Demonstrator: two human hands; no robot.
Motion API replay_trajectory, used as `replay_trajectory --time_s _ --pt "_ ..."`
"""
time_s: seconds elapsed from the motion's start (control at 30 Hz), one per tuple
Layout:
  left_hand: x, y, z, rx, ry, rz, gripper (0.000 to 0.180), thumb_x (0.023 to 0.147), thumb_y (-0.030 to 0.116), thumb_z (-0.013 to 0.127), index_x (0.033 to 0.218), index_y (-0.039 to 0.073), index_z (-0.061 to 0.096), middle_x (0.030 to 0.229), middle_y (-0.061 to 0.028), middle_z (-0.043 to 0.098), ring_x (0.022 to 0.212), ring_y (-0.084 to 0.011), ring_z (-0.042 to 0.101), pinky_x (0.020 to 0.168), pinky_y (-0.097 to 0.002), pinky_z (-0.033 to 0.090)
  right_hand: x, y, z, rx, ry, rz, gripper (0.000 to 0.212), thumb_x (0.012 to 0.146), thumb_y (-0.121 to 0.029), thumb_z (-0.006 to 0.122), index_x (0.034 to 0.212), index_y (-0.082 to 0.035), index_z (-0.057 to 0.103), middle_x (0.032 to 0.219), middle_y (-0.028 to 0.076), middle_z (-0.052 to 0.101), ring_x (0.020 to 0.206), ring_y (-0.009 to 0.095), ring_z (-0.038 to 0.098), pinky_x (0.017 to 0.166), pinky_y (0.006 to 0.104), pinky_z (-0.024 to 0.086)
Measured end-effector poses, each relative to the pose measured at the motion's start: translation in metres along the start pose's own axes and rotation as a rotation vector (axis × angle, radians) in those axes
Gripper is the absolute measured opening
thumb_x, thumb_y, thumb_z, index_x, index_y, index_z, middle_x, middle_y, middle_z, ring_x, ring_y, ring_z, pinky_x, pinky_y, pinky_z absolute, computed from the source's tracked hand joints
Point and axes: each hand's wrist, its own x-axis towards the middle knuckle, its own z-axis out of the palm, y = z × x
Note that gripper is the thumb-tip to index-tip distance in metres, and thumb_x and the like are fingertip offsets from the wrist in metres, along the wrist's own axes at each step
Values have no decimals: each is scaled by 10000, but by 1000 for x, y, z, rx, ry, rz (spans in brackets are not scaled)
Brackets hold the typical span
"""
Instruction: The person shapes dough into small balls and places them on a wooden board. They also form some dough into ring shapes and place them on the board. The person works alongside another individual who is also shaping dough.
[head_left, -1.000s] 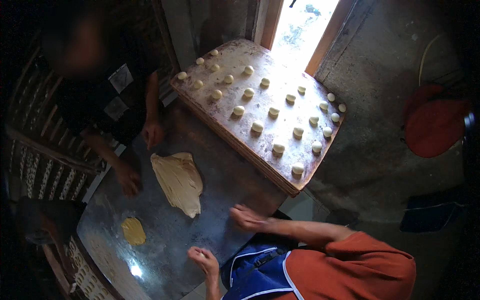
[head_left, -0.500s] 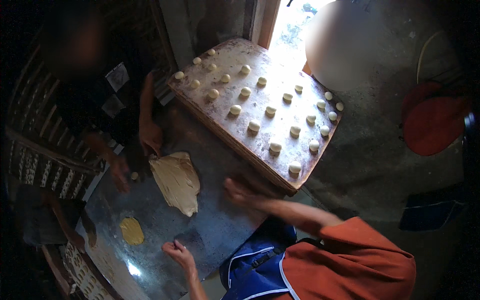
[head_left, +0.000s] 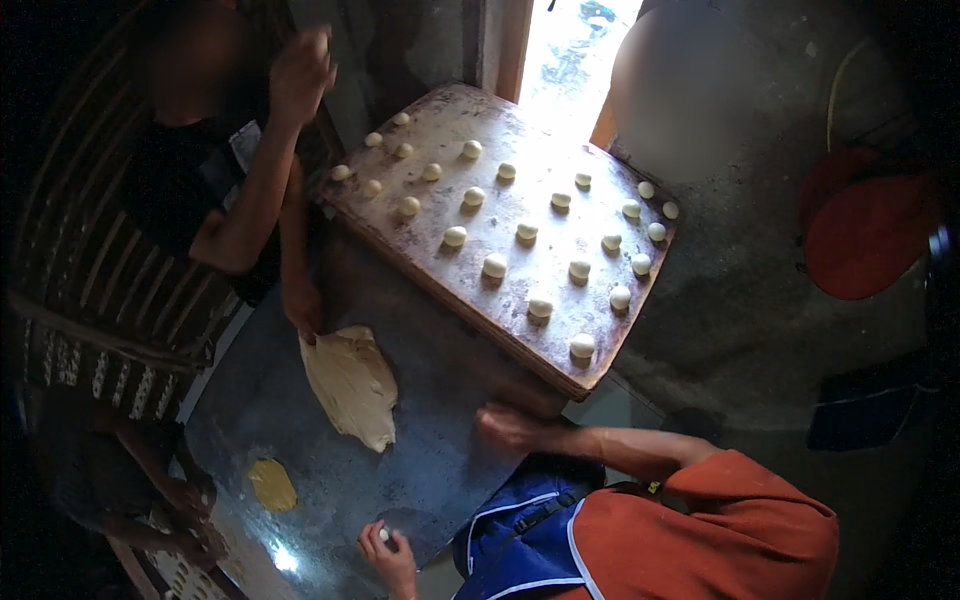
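At the near edge of the dark metal tabletop (head_left: 420,490), my left hand (head_left: 392,560) is curled with a small pale dough ball (head_left: 384,535) between its fingers. My right hand (head_left: 510,428) rests low on the table below the wooden board's near corner, its fingers curled and slightly blurred. Whatever lies under that palm is hidden. Between my hands and a co-worker lies a large, soft slab of pale dough (head_left: 350,385). A flattened yellow mass (head_left: 272,485) sits to the left of my left hand.
A stack of wooden boards (head_left: 455,300) at the back carries rows of dough balls (head_left: 495,265). Across the table, one co-worker's hand (head_left: 303,310) touches the slab; the other hand (head_left: 303,75) is raised. Another person's hands (head_left: 195,510) are at lower left, beside a tray of small pieces (head_left: 190,580).
The co-worker's one hand has risen from the table to head height. My left hand has moved nearer the edge, with a dough ball now visible in it. My right hand has shifted slightly.
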Motion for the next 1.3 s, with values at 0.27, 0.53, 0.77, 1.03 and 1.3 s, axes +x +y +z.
replay_trajectory --time_s 0.27,0.53,0.77,1.03,1.3 --pt "132 86 -72 -193 -490 291 422 708 -5 726 1122 63 681 1134 -161 579 1087 -354 585 865 -437 526 -17 -22 122 -2723 261 154 291 914 -134 555 1139 6 675 1343 259 547 1322 397 501 1143 425 422" --pt "459 382 22 -705 102 753 684 772 -105 716 1405 70 524 1182 -142 666 1055 -268 677 938 -392 551 -11 -280 336 -2115 661 -937 549 820 -124 859 1262 -36 546 1011 144 666 827 249 680 728 360 571" --pt "627 446 196 -461 -437 675 927 745 -35 654 1569 94 249 1269 -207 646 1153 -397 645 1014 -441 501 1 -481 275 -2243 849 -1528 991 779 -263 902 1533 -54 294 966 138 701 819 184 664 721 310 527" --pt "389 378 79 -843 70 536 661 926 172 623 1530 50 384 1563 -264 402 1477 -378 360 1192 -539 257 20 -324 282 -1211 742 -870 705 1068 -568 405 1549 -55 367 1381 157 595 1176 219 554 977 366 435" --pt "158 164 55 -401 379 -310 608 918 208 712 1486 164 498 1421 -191 500 1308 -396 491 1107 -543 362 -1 -147 283 -793 304 190 930 1021 -728 226 1507 42 417 1554 223 440 1504 326 338 1224 472 266"
